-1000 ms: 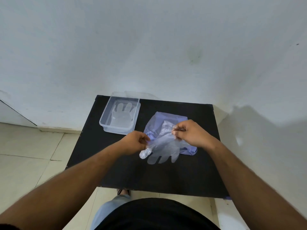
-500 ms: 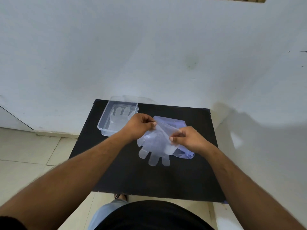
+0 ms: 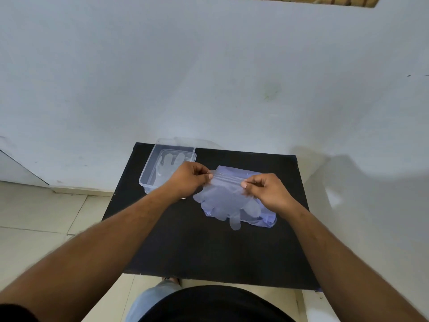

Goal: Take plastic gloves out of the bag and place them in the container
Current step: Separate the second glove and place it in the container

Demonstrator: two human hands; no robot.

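Both hands [image 3: 189, 180] [image 3: 267, 190] raised, fingertips pinched closed.

Pale blue wall [image 3: 209, 77], beige tiled floor [image 3: 34, 217], black table [image 3: 209, 252]

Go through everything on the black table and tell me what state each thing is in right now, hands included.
Clear rectangular plastic container: open, no lid on it, a glove lying inside.
Clear plastic glove in the container: flat, fingers toward the wall.
Clear plastic glove being held: stretched by its cuff, fingers hanging down.
Bluish plastic bag: lying flat on the table.
Left hand: pinching the cuff.
Right hand: pinching the cuff.
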